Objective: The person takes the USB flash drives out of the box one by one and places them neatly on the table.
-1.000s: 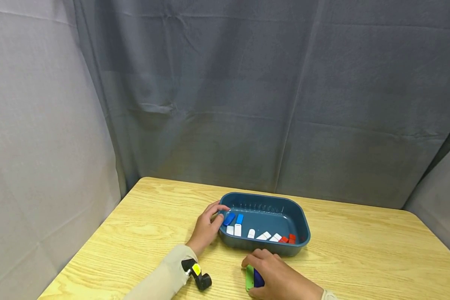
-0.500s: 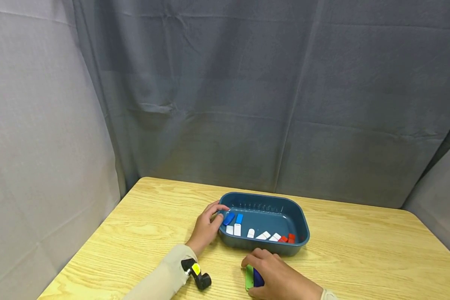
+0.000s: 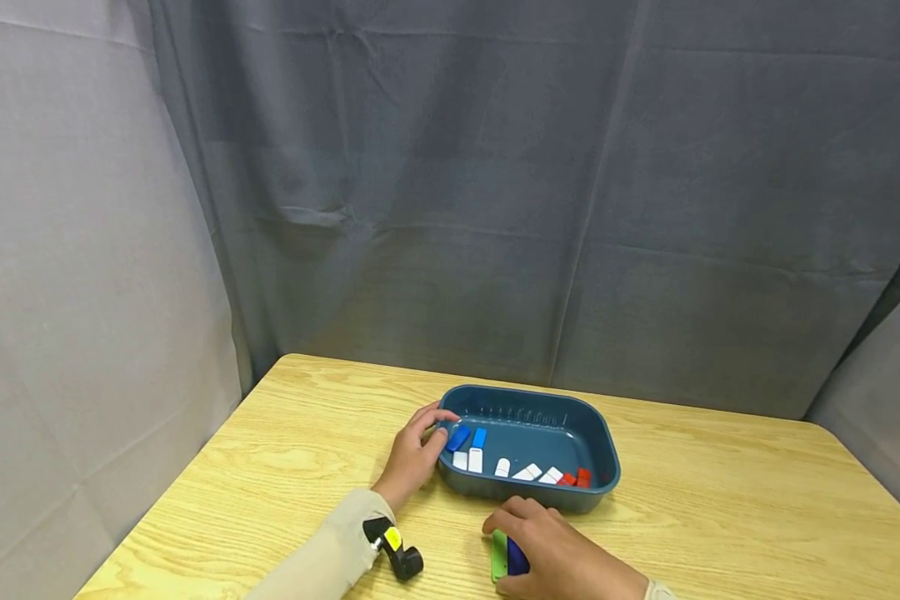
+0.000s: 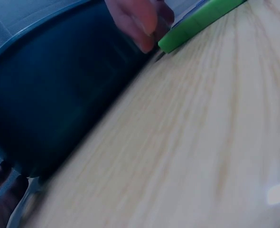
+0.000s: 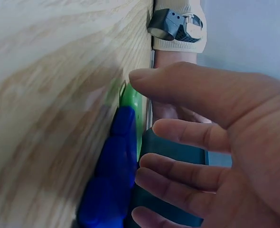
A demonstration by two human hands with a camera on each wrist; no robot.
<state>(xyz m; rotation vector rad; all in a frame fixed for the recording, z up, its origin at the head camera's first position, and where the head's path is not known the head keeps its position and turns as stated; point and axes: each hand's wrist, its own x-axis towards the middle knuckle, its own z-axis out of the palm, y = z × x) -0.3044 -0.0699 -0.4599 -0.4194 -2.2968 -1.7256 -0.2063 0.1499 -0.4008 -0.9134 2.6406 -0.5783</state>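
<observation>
In the head view my left hand (image 3: pixel 410 457) holds the left end of a dark teal tray (image 3: pixel 600 492), fingers over its rim and thumb in front. Inside the tray lie small blue, white (image 3: pixel 502 467) and red (image 3: pixel 583 477) pieces that look like capped USB sticks. On the table before it, my right hand (image 3: pixel 555 546) arches over a green stick (image 3: pixel 499 557) and dark blue ones, fingers at their far end and thumb at their near end. The right wrist view shows several blue sticks (image 5: pixel 114 164) in a row beside the green one; the palm hides them partly from above.
The wooden table (image 3: pixel 720 500) reaches back to a grey curtain (image 3: pixel 420 208), with pale cloth at both sides. A small black camera (image 3: pixel 401 554) on the left sleeve juts out over the table between the forearms.
</observation>
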